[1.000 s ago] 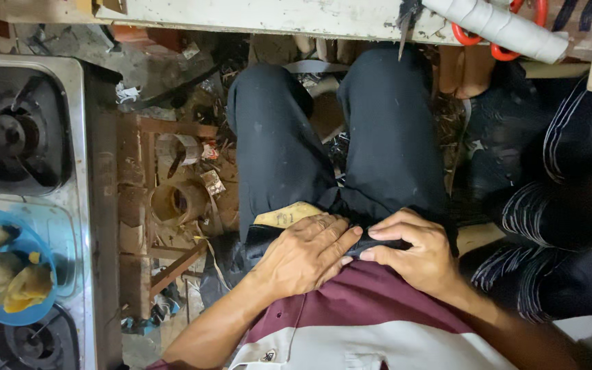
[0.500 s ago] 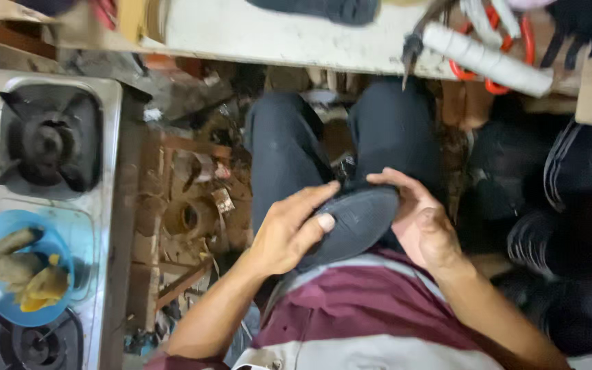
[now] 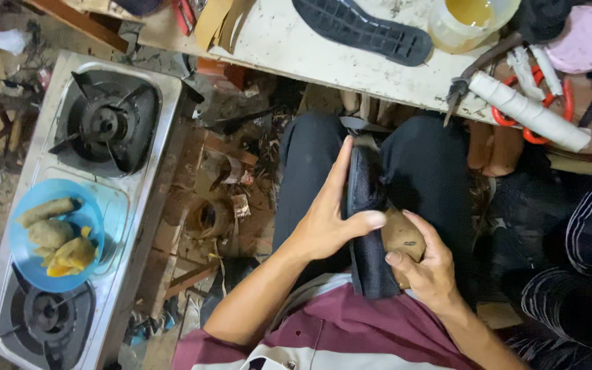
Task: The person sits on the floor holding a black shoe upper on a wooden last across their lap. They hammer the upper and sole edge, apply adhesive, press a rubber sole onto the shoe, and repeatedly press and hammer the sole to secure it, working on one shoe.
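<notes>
Two burners on a steel gas stove are sitting at far left, w/ a blue bowl of cooked food resting between them. Scraps & offcuts are littering the floor next to it. Moving right, the person's left hand is pressing flat along the left edge of a dark shoe sole, fingers stretching up toward the workbench, thumb hooking across the sole's face. Sole is standing on the lap between the black-trousered knees, long axis running away from the body, toe end pointing at the bench. Right hand is cupping it from the other side, lower down, wrapped round a tan piece, prob. leather, tucked against the sole. So both hands are gripping the same piece, left one reaching higher, right one nearer the body. Further up & right on the white workbench: another black treaded sole, a tub of yellowish liquid, pliers, a white roll lying over red-handled scissors.
</notes>
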